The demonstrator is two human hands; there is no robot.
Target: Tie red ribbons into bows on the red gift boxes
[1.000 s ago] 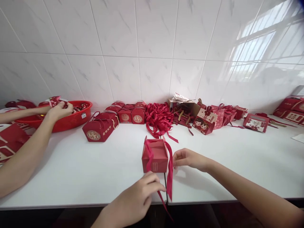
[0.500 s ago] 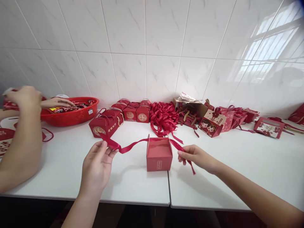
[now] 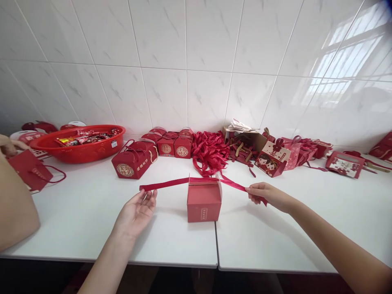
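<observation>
A small red box (image 3: 204,206) stands on the white table, its two upright end flaps raised. A red ribbon (image 3: 171,183) runs through the flaps and out on both sides. At the ribbon's left end is my left hand (image 3: 134,212), palm up, fingers loosely spread just under the ribbon; whether they grip it is unclear. My right hand (image 3: 271,196) pinches the ribbon on the right of the box, and a short tail hangs past the fingers.
Behind lie a heap of red ribbons (image 3: 210,151), a red box with gold print (image 3: 130,161) and a patterned box (image 3: 272,159). A red basin (image 3: 79,153) of packets stands left. A person's arm (image 3: 16,204) and hand are at the far left, by a red box.
The ribbon has been drawn straighter on the left, and my left hand's fingers have loosened. My right hand has moved right with the ribbon. The other person's hand has left the basin.
</observation>
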